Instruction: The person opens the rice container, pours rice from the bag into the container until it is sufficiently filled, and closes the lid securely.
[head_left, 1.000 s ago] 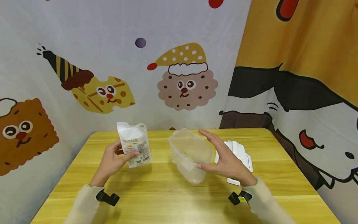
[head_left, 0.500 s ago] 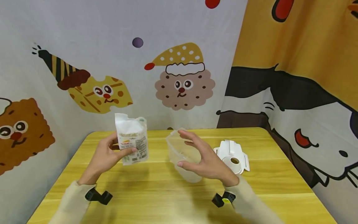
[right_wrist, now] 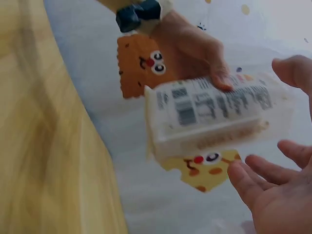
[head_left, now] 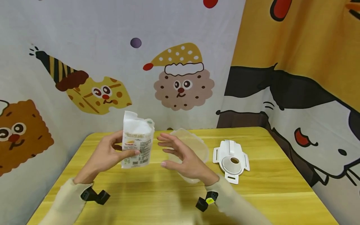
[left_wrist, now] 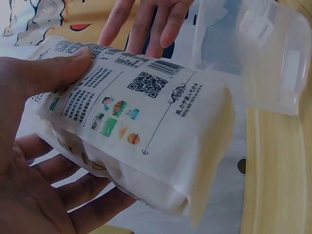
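Observation:
My left hand (head_left: 105,156) grips a white printed pouch (head_left: 137,145) above the table, thumb across its front and fingers behind. A QR code, a barcode and small coloured pictures show on the pouch (left_wrist: 131,112) in the left wrist view. My right hand (head_left: 185,159) is held just right of the pouch, fingers spread and apart from it, with nothing in its grasp. Behind that hand stands a clear plastic container (head_left: 195,143), partly hidden by it. In the right wrist view, the fingers (right_wrist: 263,185) reach toward the pouch without touching it.
A white plastic lid-like piece with a round hole (head_left: 232,159) and side flaps lies on the table right of the container. The wooden table (head_left: 146,200) reaches back to a cartoon-printed curtain (head_left: 112,62).
My right hand has moved left from beside the container, past its front, toward the pouch. The left hand has lifted the pouch slightly. The white lid-like piece has come into fuller view.

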